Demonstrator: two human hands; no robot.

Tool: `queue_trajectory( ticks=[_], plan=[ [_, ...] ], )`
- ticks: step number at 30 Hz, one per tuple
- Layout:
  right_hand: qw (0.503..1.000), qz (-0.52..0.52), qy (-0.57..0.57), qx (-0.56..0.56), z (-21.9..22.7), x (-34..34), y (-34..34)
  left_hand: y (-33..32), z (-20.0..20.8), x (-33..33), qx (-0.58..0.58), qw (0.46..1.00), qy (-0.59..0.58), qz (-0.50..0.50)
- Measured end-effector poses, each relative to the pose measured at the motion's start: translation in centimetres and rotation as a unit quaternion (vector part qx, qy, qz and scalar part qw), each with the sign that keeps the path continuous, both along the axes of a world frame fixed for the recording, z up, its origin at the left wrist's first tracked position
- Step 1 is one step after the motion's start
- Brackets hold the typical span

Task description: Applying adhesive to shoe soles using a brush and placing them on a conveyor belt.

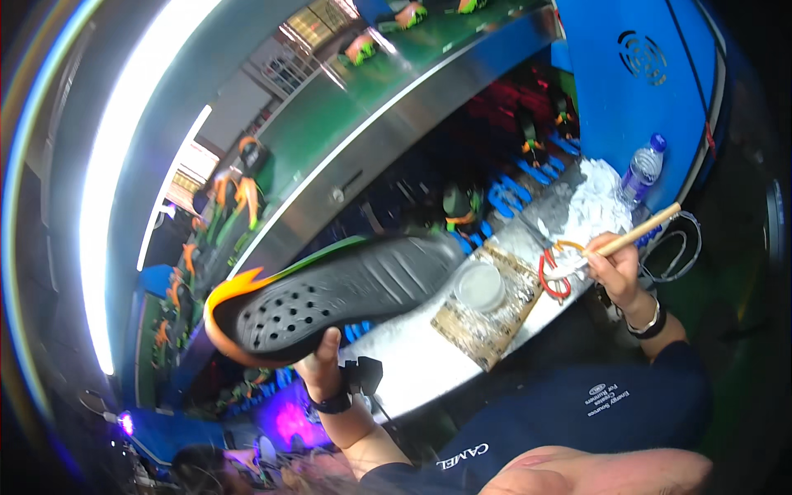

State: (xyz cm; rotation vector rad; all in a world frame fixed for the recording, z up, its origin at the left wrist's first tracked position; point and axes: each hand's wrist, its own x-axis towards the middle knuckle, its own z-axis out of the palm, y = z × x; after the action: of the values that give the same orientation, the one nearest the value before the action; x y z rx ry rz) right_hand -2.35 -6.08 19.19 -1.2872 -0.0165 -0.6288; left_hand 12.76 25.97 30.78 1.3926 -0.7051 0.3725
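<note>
My left hand (322, 370) is pinching the raised shoe sole (371, 285) by its holed end, left of the pot (480, 286), while my right hand (617, 272) is pinching a brush (648, 227), both grips best kept steady.

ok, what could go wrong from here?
1. The left hand holds the black shoe part near its perforated end, so the long free end could tip or swing.
2. That free end appears close beside the round tub; a swing might knock it, though depth is hard to judge.
3. The wooden-handled tool in the right hand could catch the red loop near its white tip.
</note>
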Motion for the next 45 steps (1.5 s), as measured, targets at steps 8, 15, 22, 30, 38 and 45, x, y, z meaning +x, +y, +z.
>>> queue_trajectory(
  ticks=[8, 15, 22, 30, 38, 45],
  plan=[
    [0.997, -0.074, -0.011, 0.024, -1.1, -1.8, -2.3, -12.4, 11.2, 18.7, 0.310, 0.913, 0.004, 0.265],
    [0.995, -0.099, -0.004, 0.032, -2.7, -1.8, -4.0, -8.7, 7.1, 16.0, 0.331, 0.901, -0.168, 0.224],
    [0.996, -0.079, 0.001, 0.036, -3.6, -1.1, -4.1, 2.9, 1.7, 10.7, 0.181, 0.677, -0.231, 0.675],
    [0.997, -0.069, 0.000, 0.025, -2.6, -0.8, -2.6, 9.8, 2.8, 17.3, 0.108, 0.824, -0.040, 0.554],
    [0.998, -0.068, 0.007, 0.013, -1.9, -0.4, -1.6, 14.8, 9.5, 20.0, 0.019, 0.885, 0.189, 0.426],
    [0.998, -0.059, 0.009, 0.014, -2.0, 0.5, -1.2, 11.8, 15.2, 11.0, 0.060, 0.818, -0.129, 0.557]
  ],
)
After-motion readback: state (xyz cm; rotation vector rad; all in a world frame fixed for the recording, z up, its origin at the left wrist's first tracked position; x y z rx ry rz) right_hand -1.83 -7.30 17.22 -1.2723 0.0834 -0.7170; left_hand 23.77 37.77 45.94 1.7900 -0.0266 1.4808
